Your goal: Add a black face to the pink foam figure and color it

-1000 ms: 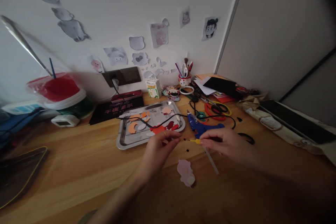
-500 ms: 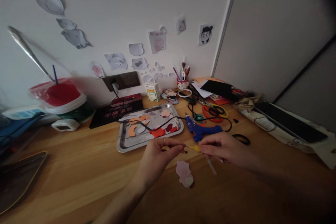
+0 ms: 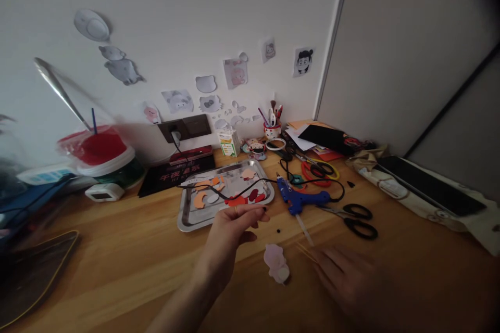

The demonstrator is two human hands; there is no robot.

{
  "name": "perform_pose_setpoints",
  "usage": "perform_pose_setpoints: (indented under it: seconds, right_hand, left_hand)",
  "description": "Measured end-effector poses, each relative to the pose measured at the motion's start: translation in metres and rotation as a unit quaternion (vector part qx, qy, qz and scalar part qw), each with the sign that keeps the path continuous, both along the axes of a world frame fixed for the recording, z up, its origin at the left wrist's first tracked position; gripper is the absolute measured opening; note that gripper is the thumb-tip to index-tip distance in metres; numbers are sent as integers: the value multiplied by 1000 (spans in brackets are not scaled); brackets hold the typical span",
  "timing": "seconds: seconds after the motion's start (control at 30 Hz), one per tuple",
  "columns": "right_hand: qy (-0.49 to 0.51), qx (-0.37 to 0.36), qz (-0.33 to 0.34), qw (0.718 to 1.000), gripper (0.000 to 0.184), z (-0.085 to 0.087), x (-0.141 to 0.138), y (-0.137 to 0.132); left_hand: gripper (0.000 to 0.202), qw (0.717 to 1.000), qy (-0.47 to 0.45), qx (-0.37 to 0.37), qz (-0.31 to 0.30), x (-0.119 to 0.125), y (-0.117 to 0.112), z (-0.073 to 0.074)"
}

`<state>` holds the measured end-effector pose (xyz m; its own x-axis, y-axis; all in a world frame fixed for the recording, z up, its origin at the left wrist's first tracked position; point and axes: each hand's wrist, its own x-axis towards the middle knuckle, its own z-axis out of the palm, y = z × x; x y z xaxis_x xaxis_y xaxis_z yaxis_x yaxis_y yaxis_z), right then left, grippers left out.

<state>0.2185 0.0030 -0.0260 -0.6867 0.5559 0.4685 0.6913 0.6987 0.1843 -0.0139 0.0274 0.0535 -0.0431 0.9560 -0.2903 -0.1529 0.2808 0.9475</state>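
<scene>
My left hand (image 3: 236, 226) is raised over the table in front of the tray, thumb and forefinger pinched on a tiny black piece (image 3: 264, 209). Low over the tabletop to the right, my right hand (image 3: 346, 276) is blurred, with yellow tweezers (image 3: 305, 252) at its fingertips, their thin prongs pointing left. Between the hands lies a pale pink paper cutout (image 3: 276, 264) of a small figure. A black dot (image 3: 278, 230) sits on the wood above it. The blue glue gun (image 3: 302, 199) lies behind my right hand, its clear glue stick (image 3: 304, 230) reaching toward it.
Black-handled scissors (image 3: 351, 217) lie right of the glue gun. A metal tray (image 3: 191, 221) holds orange, red and pink cutouts, with a black cord across it. Farther back stand a pen cup (image 3: 272, 130), a small carton (image 3: 228, 144) and more scissors (image 3: 322, 169). A bucket (image 3: 113, 166) is at left.
My right hand has moved away from my left, down and toward me, with the tweezers. My left hand stays raised in a pinch. The scissors by the glue gun have come into view.
</scene>
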Motion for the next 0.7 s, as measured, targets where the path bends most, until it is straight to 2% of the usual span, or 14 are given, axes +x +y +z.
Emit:
perform_pose_setpoints:
  seconds: [0.1,0.2,0.3,0.4,0.43,0.5,0.53,0.6,0.7]
  right_hand:
    - [-45,-31,-2,999,36,-9,-2,-3]
    - [-60,-60,-23,996,32,-9,-7,-4]
    - [-59,-54,-8,997,26,-1,-7,-3]
    - [-41,-29,7,999,28,18,5,6]
    - [-45,-32,-32,998,30,25,13,11]
    - [-70,23,-99,992,39,36,30,23]
    - [-76,26,-131,988,41,39,39,28]
    - [-60,29,-156,986,41,40,54,38]
    - [-26,16,-159,987,40,32,68,46]
  left_hand:
    - [13,1000,-5,-13,21,2,-1,2]
    - [15,999,-10,-24,38,2,-2,3]
    - [18,998,-12,-36,49,2,-2,2]
    - [20,998,-16,-44,53,2,-2,0]
    - [21,997,-19,-46,52,3,-2,0]
    - [21,997,-27,-47,51,4,-2,0]
    - [22,997,-32,-46,49,4,-2,0]
    - [22,997,-43,-40,47,6,-3,1]
    - [21,997,-54,-32,46,7,-4,4]
